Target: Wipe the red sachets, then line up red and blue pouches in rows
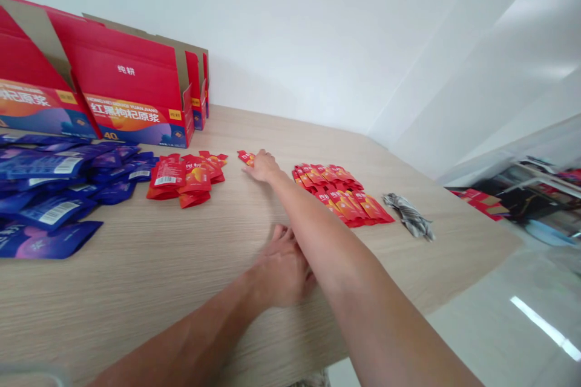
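Far left of the table (149, 278): a spread of blue pouches (54, 187), w/ open red cartons (131, 97) standing behind them by the wall. Next over, a loose heap of red sachets (186, 178). Your left hand (281, 269) lies palm down on bare wood near the front edge, fingers loosely together, gripping nothing. Your right arm crosses over it, stretched fwd; your right hand (262, 166) rests flat w/ fingertips touching a single red sachet (246, 158), fingers extended & close together, not clamped on it. That sachet sits between the heap and a neat overlapping row of sachets (345, 193) to the right. Just beyond the row, a crumpled silver wrapper (411, 216).
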